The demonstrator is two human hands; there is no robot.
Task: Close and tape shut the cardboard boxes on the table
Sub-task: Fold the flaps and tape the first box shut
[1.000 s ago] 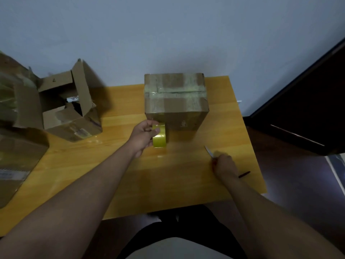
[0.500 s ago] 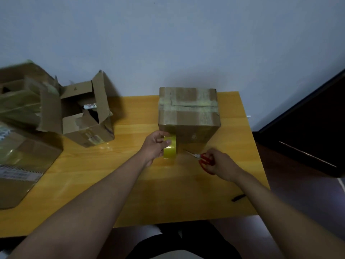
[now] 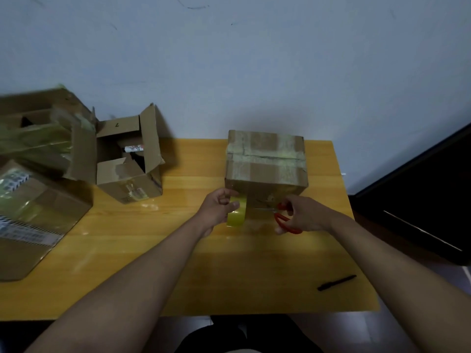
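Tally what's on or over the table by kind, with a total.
Boxes: 4 (taped box, open box, two at the left edge)
Tape roll: 1, in the left hand
Scissors: 1, in the right hand
Pen: 1
Total: 7

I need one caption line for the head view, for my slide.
Left hand holds tape roll; right hand brings scissors beside closed box.
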